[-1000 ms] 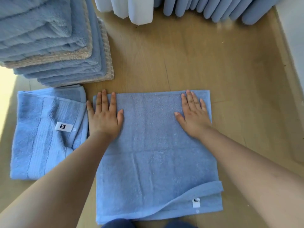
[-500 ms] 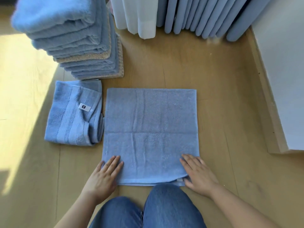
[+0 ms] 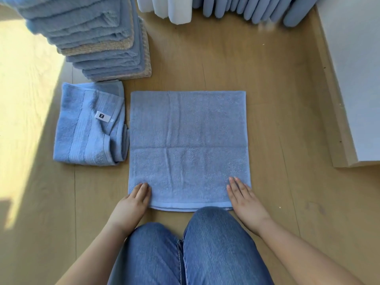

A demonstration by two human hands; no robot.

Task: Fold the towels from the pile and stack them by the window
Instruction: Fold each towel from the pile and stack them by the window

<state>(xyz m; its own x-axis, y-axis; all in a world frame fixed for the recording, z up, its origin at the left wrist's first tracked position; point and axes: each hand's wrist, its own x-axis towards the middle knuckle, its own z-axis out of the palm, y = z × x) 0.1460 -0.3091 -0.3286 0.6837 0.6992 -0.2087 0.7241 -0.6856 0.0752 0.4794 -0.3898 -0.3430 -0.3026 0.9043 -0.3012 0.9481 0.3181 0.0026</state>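
A blue towel [image 3: 188, 140] lies flat on the wooden floor [image 3: 277, 112] in front of my knees, folded over into a square, with a crease across its middle. My left hand [image 3: 134, 199] rests with straight fingers on its near left corner. My right hand [image 3: 243, 197] lies flat on its near right corner. To the left sits a loosely folded blue towel [image 3: 90, 125] with a white label. Behind it rises a tall stack of folded towels [image 3: 92, 36], blue with two beige ones.
Curtains [image 3: 226, 7], white and blue, hang to the floor at the back. A white wall with a wooden skirting board [image 3: 333, 112] runs along the right. My jeans-clad knees [image 3: 195, 247] are at the bottom. Sunlight falls on the floor at the left.
Both hands have slid from the towel's far corners to its near corners. The near flap with the label now lies flat, and the view has pulled back.
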